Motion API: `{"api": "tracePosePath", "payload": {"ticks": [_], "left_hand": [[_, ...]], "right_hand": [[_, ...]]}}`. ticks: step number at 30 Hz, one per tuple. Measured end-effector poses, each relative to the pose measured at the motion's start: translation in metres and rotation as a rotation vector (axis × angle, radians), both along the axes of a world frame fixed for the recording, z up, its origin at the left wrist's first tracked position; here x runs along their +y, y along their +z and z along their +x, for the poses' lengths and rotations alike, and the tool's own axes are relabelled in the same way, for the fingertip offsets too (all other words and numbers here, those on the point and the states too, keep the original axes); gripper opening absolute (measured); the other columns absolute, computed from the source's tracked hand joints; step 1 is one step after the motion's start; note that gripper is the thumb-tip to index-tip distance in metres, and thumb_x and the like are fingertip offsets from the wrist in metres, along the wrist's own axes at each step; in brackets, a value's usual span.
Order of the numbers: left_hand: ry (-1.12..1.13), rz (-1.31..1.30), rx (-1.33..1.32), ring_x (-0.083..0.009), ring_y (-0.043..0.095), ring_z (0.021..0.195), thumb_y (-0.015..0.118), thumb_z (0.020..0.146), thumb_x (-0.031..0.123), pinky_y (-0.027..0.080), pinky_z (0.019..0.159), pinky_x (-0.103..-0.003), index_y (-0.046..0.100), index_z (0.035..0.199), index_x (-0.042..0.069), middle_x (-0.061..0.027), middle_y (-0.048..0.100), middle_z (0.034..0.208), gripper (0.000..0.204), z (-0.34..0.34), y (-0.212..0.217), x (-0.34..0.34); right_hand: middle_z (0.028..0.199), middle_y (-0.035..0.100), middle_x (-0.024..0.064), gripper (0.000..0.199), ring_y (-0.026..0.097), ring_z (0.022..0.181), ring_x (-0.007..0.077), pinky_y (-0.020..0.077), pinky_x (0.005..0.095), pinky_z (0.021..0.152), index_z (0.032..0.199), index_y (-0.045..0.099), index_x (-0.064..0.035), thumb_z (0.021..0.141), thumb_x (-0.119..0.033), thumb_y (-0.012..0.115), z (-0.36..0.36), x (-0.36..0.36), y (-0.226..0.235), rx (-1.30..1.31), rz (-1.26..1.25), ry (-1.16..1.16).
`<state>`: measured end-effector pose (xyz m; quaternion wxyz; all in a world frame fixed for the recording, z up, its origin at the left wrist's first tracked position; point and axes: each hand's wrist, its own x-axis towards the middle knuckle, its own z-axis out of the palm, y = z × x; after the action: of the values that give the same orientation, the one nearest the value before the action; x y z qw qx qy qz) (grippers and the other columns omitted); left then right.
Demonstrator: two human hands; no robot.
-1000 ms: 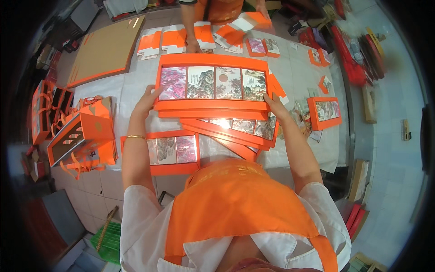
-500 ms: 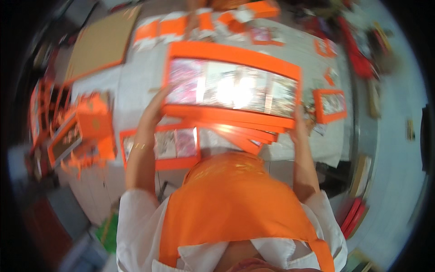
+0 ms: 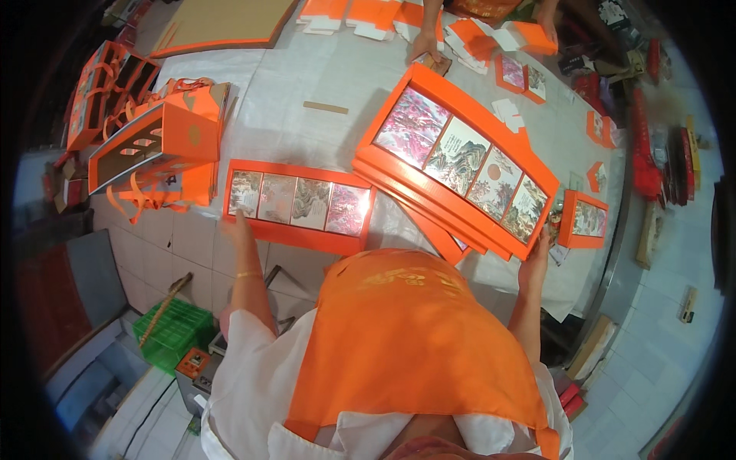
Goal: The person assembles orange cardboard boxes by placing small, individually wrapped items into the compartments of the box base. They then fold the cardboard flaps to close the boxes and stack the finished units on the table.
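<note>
At the near left corner of a long orange gift box is my left hand, its thumb over the rim and its other fingers mostly hidden. Four-part picture panels show in the tray: landscapes and a pink scene. To the right, a similar gift box lies slantwise on top of a stack of orange boxes. My right hand holds the near right corner of this top box, fingers along its end. Part of the stack beneath is fanned out and partly hidden.
Orange carrier bags and open cartons stand at the left. A brown board lies far left, a cardboard strip mid-table. Another person's hand works among folded cartons. A small box sits right.
The upper gift box, held between both hands before, has come down slantwise onto the stack at the right. My left hand has left it for the left box; the right stays at its corner.
</note>
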<state>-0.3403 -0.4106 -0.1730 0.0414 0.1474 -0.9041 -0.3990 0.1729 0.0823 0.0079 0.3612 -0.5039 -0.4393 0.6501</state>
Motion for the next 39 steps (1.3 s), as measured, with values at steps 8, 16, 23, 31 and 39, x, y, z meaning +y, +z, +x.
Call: {"api": "tracePosePath", "payload": {"ticks": [8, 16, 23, 31, 39], "left_hand": [[-0.619, 0.247, 0.144, -0.0334, 0.051, 0.122, 0.062, 0.096, 0.023, 0.042, 0.102, -0.044, 0.047, 0.135, -0.004, -0.0221, 0.052, 0.131, 0.049, 0.057, 0.072, 0.113], [-1.063, 0.821, -1.009, -0.0218, 0.050, 0.124, 0.041, 0.091, 0.074, 0.036, 0.107, -0.043, 0.057, 0.135, 0.007, -0.0091, 0.056, 0.135, 0.081, 0.013, 0.148, 0.319], [-1.105, 0.932, -1.174, -0.0175, 0.054, 0.124, 0.046, 0.100, 0.056, 0.046, 0.104, -0.033, 0.043, 0.147, 0.007, -0.0076, 0.052, 0.143, 0.069, 0.019, 0.141, 0.361], [-0.975, 1.106, -1.129, -0.0171, 0.068, 0.088, 0.054, 0.101, 0.031, 0.058, 0.074, -0.035, 0.062, 0.119, 0.002, -0.0064, 0.069, 0.106, 0.035, 0.030, 0.113, 0.344], [-0.924, 0.926, -1.103, -0.0193, 0.067, 0.092, 0.054, 0.100, 0.032, 0.057, 0.078, -0.036, 0.061, 0.121, 0.002, -0.0068, 0.068, 0.109, 0.037, 0.030, 0.112, 0.364]], "right_hand": [[0.136, 0.055, 0.0092, 0.054, 0.059, 0.115, 0.0238, 0.0505, 0.0398, 0.097, 0.142, 0.045, -0.0103, 0.103, -0.048, 0.044, -0.020, 0.040, -0.023, 0.138, -0.309, -0.100], [0.136, 0.056, 0.0085, 0.053, 0.058, 0.116, 0.0242, 0.0492, 0.0400, 0.098, 0.140, 0.047, -0.0101, 0.102, -0.047, 0.046, 0.003, 0.050, -0.048, 0.184, -0.273, -0.057], [0.135, 0.056, 0.0080, 0.054, 0.058, 0.117, 0.0242, 0.0491, 0.0403, 0.098, 0.140, 0.047, -0.0103, 0.102, -0.048, 0.047, -0.003, 0.050, -0.075, 0.274, -0.193, -0.093], [0.135, 0.057, 0.0075, 0.054, 0.058, 0.117, 0.0243, 0.0490, 0.0406, 0.098, 0.140, 0.048, -0.0105, 0.101, -0.048, 0.048, -0.016, 0.047, -0.107, 0.402, -0.139, -0.150], [0.134, 0.057, 0.0070, 0.055, 0.059, 0.117, 0.0243, 0.0488, 0.0409, 0.098, 0.140, 0.048, -0.0107, 0.100, -0.049, 0.048, -0.036, 0.046, -0.126, 0.473, -0.099, -0.234]]}}
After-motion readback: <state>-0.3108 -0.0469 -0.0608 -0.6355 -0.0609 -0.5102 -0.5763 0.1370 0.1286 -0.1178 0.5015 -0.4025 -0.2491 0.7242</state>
